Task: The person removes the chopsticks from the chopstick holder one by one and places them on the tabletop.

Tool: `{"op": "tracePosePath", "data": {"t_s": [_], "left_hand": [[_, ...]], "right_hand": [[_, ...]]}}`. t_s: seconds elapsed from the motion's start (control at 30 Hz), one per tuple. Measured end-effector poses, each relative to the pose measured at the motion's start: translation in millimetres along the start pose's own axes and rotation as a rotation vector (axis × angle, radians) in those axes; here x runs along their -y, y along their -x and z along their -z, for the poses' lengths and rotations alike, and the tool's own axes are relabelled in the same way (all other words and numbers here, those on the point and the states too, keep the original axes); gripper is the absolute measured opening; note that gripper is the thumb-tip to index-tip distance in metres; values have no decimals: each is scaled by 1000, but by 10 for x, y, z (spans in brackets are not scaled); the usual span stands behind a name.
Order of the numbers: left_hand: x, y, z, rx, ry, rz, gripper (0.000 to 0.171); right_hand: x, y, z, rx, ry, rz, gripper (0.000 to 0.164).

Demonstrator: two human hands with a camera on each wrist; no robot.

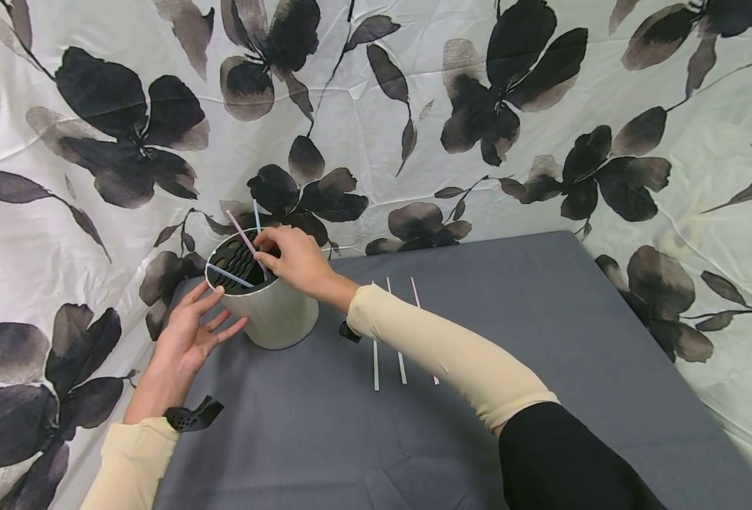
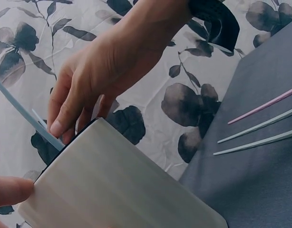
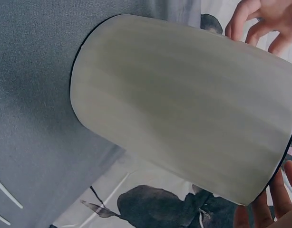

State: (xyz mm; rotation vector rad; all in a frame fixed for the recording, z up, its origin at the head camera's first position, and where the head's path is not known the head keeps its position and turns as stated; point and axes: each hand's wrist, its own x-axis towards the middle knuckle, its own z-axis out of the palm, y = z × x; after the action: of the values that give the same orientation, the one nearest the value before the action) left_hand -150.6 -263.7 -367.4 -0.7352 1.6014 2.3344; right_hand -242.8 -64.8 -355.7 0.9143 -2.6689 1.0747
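So that the pale cylindrical container (image 1: 277, 315) does not tip, presumably, it is braced by the left hand (image 1: 188, 336), fingers spread beside its wall, thumb at the rim. Opposite, the fingertips of the right hand (image 1: 296, 261) are bent together at a pink stick (image 1: 240, 230); whether it is pinched cannot be told. Beside that grip, the dark slotted insert (image 1: 231, 252) is crossed by a blue stick (image 1: 229, 275). Below the right wrist, three sticks (image 1: 402, 368) are laid apart, probably for easy picking.

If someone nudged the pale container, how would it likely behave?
The container would probably slide before tipping, as its base looks broad for its height. Its surface looks smooth, so it may be slippery to grip. If it did fall, its rounded side would likely let it roll.
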Motion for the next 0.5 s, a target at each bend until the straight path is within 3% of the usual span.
{"op": "tracePosePath", "data": {"t_s": [0.2, 0.5], "left_hand": [[13, -1, 0, -3, -6, -4, 88], [22, 2, -14, -12, 13, -3, 90]], "right_hand": [[40, 21, -17, 11, 94, 22, 13], [76, 30, -71, 42, 203, 35, 13]]}}
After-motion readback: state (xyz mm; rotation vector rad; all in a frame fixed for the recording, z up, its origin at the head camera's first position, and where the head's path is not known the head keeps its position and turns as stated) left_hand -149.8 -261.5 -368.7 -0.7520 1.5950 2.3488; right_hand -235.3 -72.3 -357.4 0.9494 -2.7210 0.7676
